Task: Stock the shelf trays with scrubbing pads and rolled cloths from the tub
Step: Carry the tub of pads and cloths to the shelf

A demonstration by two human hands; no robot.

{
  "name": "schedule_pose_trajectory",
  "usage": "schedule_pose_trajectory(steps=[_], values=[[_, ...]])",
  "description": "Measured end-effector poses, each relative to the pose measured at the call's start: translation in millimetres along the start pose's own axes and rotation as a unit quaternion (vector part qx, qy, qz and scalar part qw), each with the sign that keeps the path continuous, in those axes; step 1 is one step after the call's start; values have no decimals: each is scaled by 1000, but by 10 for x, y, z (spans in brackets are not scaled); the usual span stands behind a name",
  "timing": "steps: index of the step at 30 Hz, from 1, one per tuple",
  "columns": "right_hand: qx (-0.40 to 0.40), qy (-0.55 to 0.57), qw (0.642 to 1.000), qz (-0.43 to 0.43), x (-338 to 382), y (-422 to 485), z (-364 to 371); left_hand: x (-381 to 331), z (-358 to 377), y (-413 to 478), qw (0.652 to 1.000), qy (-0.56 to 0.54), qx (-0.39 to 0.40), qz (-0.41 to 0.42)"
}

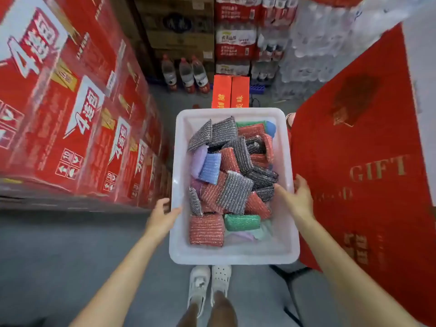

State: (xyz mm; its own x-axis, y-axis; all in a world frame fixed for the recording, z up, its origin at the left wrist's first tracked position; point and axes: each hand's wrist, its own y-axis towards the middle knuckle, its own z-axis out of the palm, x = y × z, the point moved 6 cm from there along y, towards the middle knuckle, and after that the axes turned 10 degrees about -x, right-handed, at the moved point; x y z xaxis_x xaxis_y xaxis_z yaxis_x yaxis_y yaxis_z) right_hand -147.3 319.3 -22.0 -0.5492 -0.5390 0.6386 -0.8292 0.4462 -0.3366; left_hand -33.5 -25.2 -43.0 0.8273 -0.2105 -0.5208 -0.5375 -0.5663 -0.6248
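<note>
A white plastic tub (233, 256) hangs in front of me above the floor, carried by both hands. My left hand (162, 215) grips its left rim, thumb over the edge. My right hand (297, 197) grips the right rim, thumb reaching inside. The tub is piled with several glittery scrubbing pads: a red one (206, 230) near the front, a grey one (233, 194) in the middle, a green one (241, 221) and a blue one (210, 168). Pale cloths (245, 236) lie under the pads at the front right. No shelf trays are in view.
Stacked red cartons (70, 102) wall off the left. Red gift boxes (361, 161) close in on the right. At the aisle's far end stand large bottles (186, 72), wrapped water packs (313, 50) and two red boxes (230, 94). My white shoes (210, 286) are on the grey floor.
</note>
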Motion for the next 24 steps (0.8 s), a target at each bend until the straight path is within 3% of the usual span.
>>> schedule_pose_trajectory(steps=[5,8,10,13,19,24], values=[[-1,118,992,37,4,111,158,-99,245,85,988,-144,24,-51],[-32,170,981,91,-110,92,182,-36,287,15,943,-294,38,-150],[-45,204,971,113,-165,31,180,28,255,-54,919,-352,31,-174],[-40,218,967,126,-254,-168,134,285,181,-230,915,-354,21,-193],[-6,166,976,141,-440,-684,-17,617,-127,-852,974,-204,21,-99],[28,149,979,138,-577,-1200,-82,1105,-358,-1217,948,-278,16,-155]])
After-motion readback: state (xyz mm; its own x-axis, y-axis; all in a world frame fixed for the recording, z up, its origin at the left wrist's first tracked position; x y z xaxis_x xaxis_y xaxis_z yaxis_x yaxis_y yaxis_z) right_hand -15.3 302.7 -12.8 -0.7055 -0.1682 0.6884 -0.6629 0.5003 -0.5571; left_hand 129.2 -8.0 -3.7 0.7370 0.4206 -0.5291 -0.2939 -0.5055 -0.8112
